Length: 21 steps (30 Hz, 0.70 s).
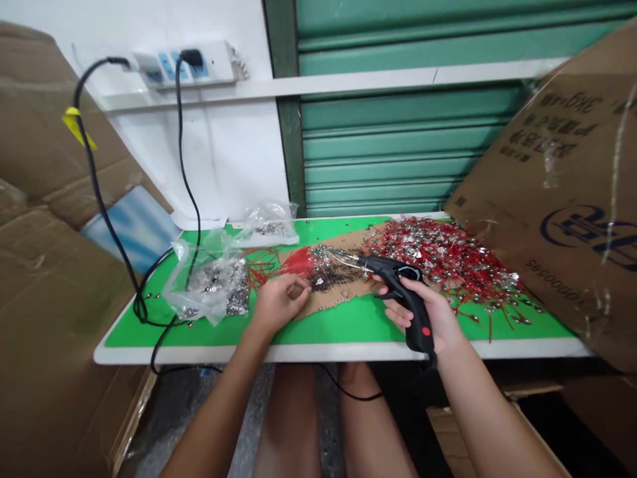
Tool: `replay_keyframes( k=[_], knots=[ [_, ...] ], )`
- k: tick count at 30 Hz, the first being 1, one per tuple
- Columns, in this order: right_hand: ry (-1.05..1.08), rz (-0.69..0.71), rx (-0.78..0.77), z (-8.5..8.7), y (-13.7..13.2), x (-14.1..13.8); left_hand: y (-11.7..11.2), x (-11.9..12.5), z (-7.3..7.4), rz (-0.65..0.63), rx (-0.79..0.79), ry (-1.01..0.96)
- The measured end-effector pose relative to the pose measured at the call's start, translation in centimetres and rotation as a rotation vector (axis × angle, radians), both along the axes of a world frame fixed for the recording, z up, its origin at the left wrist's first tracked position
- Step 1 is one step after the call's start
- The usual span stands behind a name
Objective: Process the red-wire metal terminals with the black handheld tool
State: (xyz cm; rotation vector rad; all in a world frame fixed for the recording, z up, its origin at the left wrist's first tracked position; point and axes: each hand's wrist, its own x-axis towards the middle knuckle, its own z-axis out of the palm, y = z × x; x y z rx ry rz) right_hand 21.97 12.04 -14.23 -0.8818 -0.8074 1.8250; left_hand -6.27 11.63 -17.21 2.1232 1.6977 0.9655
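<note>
In my right hand [423, 315] is a black soldering gun [413, 309] with a red button, my fingers wrapped round its handle. Its thin metal tip points left over a cardboard strip [323, 302] that lies across the green table top. Red wires [298, 262] with small shiny metal parts [321, 255] at their ends lie in a row on the strip, just below and left of the tip. My left hand [279, 302] rests at the strip's left part with thumb and fingers pinched together. What sits between those fingers is too small to make out.
A large heap of red wires with metal parts [438, 255] covers the table's right side. Clear plastic bags of small metal parts [219, 285] lie left. Black cables [182, 146] run down from a power strip [189, 63]. Cardboard sheets [557, 172] stand on both sides.
</note>
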Motion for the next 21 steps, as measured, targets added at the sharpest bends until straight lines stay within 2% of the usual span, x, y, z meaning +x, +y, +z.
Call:
replay_keyframes(
  k=[7, 12, 21],
  knots=[
    [0.124, -0.003, -0.003, -0.71, 0.19, 0.58, 0.11, 0.17, -0.05, -0.001, -0.009, -0.028],
    [0.227, -0.007, -0.060, -0.88, 0.19, 0.63, 0.10, 0.37, 0.17, 0.028, -0.056, -0.024],
    [0.203, -0.002, 0.010, -0.14, -0.23, 0.36, 0.20, 0.31, 0.24, 0.027, -0.071, -0.135]
  ],
)
